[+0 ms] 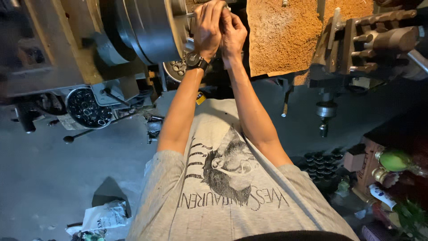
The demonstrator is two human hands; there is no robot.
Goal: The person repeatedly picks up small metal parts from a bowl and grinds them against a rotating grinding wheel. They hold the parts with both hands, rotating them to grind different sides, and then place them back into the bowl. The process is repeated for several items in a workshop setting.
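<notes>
both hands clasped together at the far lathe chuck point(147, 27): left hand point(208, 27) and right hand point(232, 35) gripping a small metal handle point(189, 14); grip detail unclear.

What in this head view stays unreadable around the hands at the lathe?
- Whatever the left hand and right hand grip: covered by the fingers.
- Chuck: top cut off by the frame edge.
- Small parts in the round tray: too small and dim.
</notes>
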